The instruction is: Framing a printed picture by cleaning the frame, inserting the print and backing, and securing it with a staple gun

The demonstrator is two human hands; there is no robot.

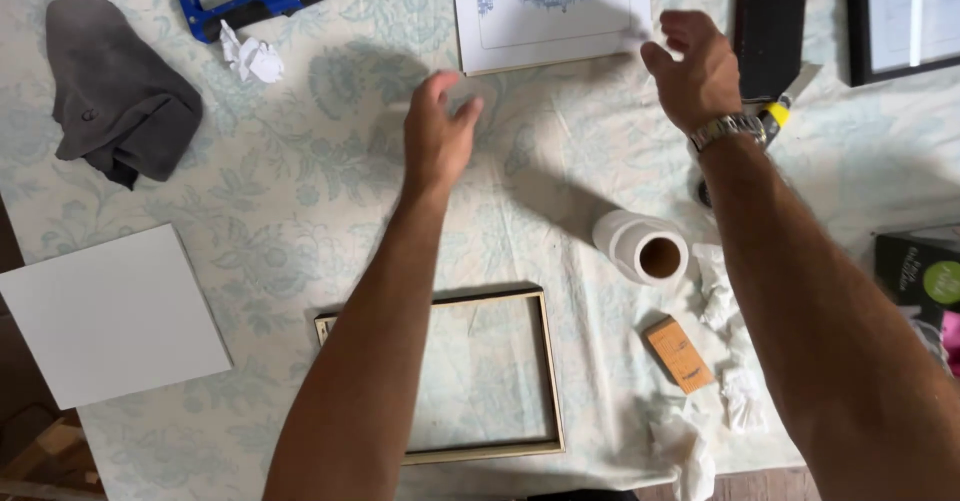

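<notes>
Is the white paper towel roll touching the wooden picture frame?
Apart. The head view shows patterned tablecloth between the white paper towel roll and the wooden picture frame.
</notes>
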